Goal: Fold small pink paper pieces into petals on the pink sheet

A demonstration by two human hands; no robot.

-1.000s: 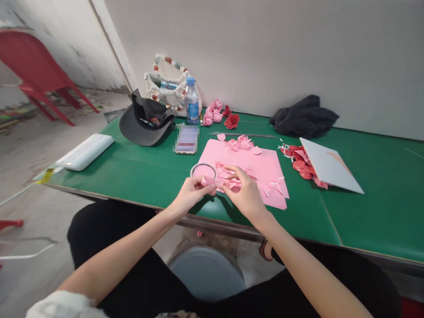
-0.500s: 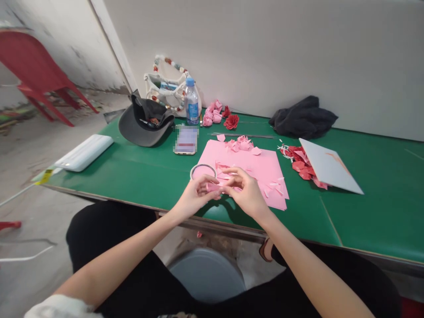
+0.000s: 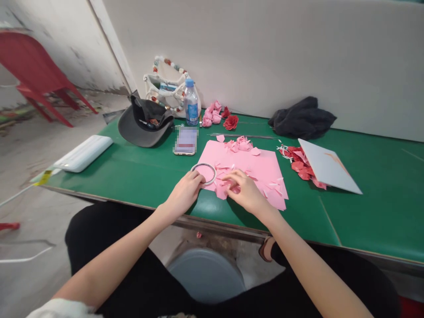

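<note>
Change of state: half a second ago both hands met on one rolled piece of pink paper; they are now apart. The left hand has moved to the tape roll, which lies over the near left corner of the pink sheets. This suggests that two-handed work on the piece is interrupted and that the tape is now in use.

Left hand: fingers drawn together, touching the near left rim of the tape roll. The thumb is hidden; a firm grip cannot be confirmed.

Right hand: half curled above the near edge of the pink sheets, thumb and index fingertip slightly apart. Pink paper shows at the fingers; whether it is held or lies beneath cannot be told.

Surroundings: loose pink scraps lie on the pink sheets; the phone lies left of them on the tabletop
</note>
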